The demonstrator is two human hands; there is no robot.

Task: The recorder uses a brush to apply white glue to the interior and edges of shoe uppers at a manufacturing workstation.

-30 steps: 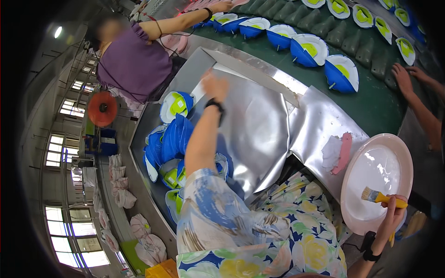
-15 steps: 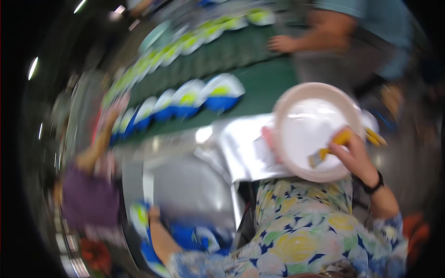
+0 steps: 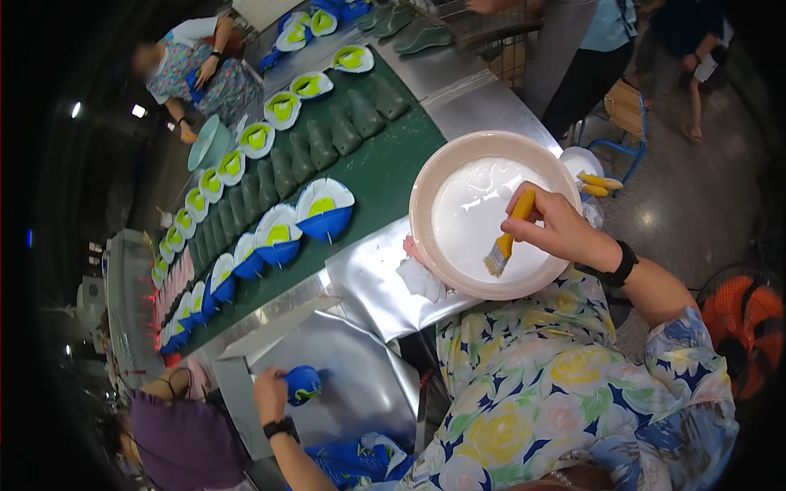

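Over a pale basin [image 3: 420, 213], my right grip [image 3: 565, 231] holds a yellow brush [image 3: 506, 243] while my left grip [image 3: 270, 394] pinches a blue upper [image 3: 304, 386] above silvery sheeting [image 3: 360, 368] (a coating step, I judge), so the two likely need bringing together next.

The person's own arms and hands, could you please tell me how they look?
The right hand is ungloved, with a black wristband and a short, loose sleeve patterned blue and white. The left hand is ungloved too, with a similar black strap.
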